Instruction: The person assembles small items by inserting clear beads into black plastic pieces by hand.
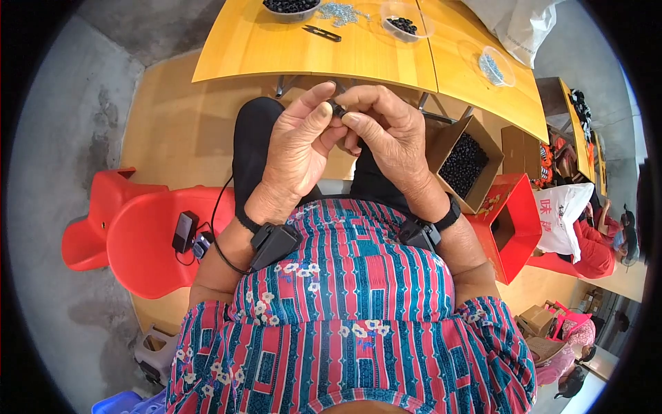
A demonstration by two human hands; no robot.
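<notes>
Head view: left hand (298,148) and right hand (386,134) both pinching one small black part (338,109).

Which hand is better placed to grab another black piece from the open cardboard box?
Right, probably. The cardboard box of black pieces sits just beside the right hand, while the left hand is farther from it. Both pinch the small black part.

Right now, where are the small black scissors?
In the head view, the small black scissors lie at the far edge of the yellow table, ahead of both hands, between the bowl of black pieces and the pile of metal chains.
</notes>
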